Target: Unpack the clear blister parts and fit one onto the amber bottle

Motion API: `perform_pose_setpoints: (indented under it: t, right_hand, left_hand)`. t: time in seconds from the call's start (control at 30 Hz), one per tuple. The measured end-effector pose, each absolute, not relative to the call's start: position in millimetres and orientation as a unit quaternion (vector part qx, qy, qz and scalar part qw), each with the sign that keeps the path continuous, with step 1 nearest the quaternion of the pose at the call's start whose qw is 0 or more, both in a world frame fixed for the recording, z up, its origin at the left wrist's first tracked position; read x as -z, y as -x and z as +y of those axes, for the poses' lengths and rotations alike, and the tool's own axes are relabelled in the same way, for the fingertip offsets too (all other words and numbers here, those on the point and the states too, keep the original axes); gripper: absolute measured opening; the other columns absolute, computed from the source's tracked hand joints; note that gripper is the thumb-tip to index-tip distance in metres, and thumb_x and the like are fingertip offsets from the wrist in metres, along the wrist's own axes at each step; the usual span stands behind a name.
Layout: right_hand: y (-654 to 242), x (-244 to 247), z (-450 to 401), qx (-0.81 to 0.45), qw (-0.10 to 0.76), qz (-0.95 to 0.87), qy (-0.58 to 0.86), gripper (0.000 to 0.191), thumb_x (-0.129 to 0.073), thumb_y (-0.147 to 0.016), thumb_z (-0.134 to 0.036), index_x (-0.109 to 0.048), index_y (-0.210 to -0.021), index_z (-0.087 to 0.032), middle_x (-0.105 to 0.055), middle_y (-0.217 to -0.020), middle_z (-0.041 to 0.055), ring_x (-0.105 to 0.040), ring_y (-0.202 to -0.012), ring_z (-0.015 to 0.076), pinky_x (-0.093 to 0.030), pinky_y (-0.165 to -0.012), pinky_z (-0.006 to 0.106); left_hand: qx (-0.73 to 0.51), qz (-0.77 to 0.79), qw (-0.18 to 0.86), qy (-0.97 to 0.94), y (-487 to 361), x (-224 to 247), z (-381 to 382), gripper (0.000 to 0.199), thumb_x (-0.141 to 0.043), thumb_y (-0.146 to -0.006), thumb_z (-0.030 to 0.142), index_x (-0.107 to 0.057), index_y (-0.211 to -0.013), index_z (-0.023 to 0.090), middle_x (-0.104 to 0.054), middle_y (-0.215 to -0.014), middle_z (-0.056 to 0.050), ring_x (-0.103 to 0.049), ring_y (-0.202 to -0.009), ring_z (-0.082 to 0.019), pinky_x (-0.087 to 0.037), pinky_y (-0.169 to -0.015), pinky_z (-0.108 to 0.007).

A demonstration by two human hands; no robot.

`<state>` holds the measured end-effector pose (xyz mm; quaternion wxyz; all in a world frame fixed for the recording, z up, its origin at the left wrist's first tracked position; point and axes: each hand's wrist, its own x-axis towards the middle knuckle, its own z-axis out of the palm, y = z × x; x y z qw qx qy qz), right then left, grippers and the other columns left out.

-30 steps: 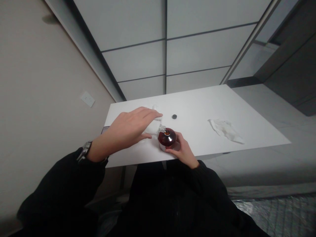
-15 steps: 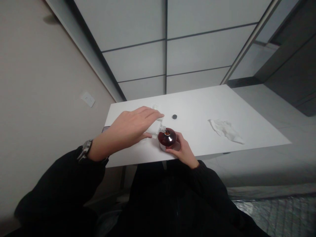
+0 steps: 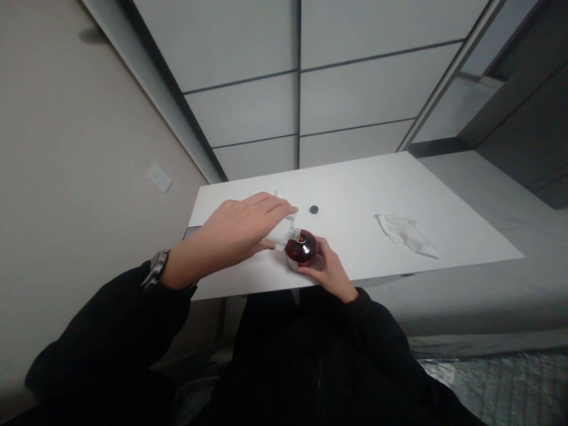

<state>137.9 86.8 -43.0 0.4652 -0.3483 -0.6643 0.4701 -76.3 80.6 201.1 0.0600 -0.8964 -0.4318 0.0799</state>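
Curling round a tipped clear bottle and a red-brown bottle, left hand and right hand half-closed, contents unclear.

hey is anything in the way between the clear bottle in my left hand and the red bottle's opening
Nothing visible: your left hand holds the clear bottle tilted, its neck at the opening of the red bottle. The dark cap lies beyond, off that path.

From my end I see a clear bottle tipped over, neck at the open mouth of an upright amber bottle.
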Motion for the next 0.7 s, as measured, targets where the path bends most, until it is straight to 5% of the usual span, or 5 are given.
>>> perform_pose_setpoints:
  t: [0.7]
  right_hand:
    - [-137.1,38.6,86.1,-0.48,0.462,-0.659,0.348,0.081,-0.092,-0.078,-0.056,-0.053,-0.143,-0.027,-0.065,-0.148,0.0137,-0.062,-0.14,0.0352,-0.046,-0.121,0.057]
  left_hand:
    - [-0.084,-0.414,0.088,0.902,74.6,-199.8,82.0,0.057,-0.074,-0.098,0.028,-0.051,-0.151,0.021,-0.063,-0.152,-0.012,-0.059,-0.14,-0.028,-0.056,-0.093,-0.032]
